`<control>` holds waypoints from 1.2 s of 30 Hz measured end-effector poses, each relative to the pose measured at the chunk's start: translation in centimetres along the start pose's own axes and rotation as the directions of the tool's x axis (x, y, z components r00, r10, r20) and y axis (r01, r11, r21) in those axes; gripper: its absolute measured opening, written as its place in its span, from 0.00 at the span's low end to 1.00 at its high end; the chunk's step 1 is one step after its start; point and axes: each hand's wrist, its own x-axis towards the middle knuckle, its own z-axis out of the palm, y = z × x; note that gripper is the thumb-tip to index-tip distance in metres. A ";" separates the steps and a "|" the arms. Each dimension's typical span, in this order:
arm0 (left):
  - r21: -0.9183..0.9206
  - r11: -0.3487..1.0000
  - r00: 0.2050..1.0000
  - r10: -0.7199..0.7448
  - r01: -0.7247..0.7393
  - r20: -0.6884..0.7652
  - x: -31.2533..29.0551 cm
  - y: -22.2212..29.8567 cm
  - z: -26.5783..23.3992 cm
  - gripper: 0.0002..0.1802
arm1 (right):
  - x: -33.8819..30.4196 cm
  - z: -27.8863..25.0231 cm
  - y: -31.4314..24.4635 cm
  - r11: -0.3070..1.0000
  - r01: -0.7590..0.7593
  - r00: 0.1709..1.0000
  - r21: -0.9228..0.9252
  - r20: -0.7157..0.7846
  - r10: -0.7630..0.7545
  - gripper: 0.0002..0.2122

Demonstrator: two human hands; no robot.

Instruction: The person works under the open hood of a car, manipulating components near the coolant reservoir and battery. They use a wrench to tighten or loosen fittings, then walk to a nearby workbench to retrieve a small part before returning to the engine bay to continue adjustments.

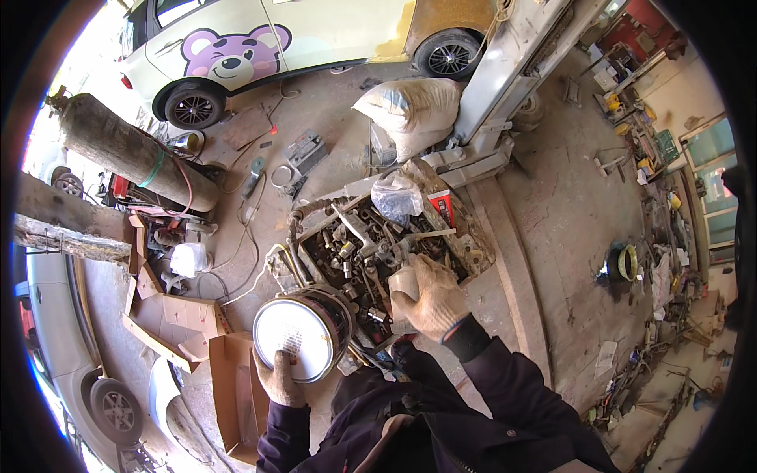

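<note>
My left hand (277, 380), in a pale work glove, grips a round metal can (344, 314) by its near edge. The can lies tilted, with its white end (288, 335) facing up and my thumb pressed on it. My right hand (439, 301), gloved too, is closed around a small pale cylindrical container (404, 288); its kind I cannot make out. Beneath and beyond both hands is a tray of greasy tools and metal parts (347, 264). A clear plastic bag (397, 199) and a red and white packet (442, 206) lie at its far side.
Open cardboard boxes (230, 386) stand at the left, below a large gas cylinder (130, 150). A car battery (306, 151) and a stuffed sack (414, 110) sit farther off, near a lift post (505, 71). A painted car (331, 35) is at the back.
</note>
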 end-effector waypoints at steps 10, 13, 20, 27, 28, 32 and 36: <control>-0.054 0.998 1.000 -0.012 0.014 0.025 0.1 0.4 -0.1 0.27 | 3.6 2.2 1.6 0.930 -0.366 0.890 0.028 0.304 0.341 0.46; -0.060 0.998 1.000 0.006 -0.004 0.028 0.2 0.1 -0.3 0.26 | 3.6 2.6 1.9 0.924 -0.380 0.888 0.045 0.298 0.350 0.44; -0.017 1.000 0.998 -0.015 0.016 0.062 0.8 -0.2 -0.9 0.26 | 2.6 0.9 2.7 0.872 -0.334 0.933 0.358 0.259 0.251 0.42; 0.062 0.998 0.996 0.013 -0.019 0.094 0.6 0.1 -1.3 0.28 | -1.5 -5.6 3.8 0.473 -0.298 0.954 0.829 0.243 0.175 0.39; 0.051 0.998 0.991 0.020 -0.026 0.132 0.7 0.2 -1.4 0.29 | -1.9 -6.4 4.3 0.422 -0.273 0.959 0.864 0.212 0.186 0.38; 0.117 0.965 0.960 0.214 -0.236 0.178 1.7 1.0 -1.8 0.31 | -4.0 -8.8 7.1 0.350 -0.249 0.933 0.903 0.126 0.337 0.39; 0.214 0.952 0.976 0.213 -0.217 0.041 4.2 5.0 -0.7 0.25 | -6.7 -8.9 9.7 0.386 -0.247 0.908 0.889 0.072 0.414 0.41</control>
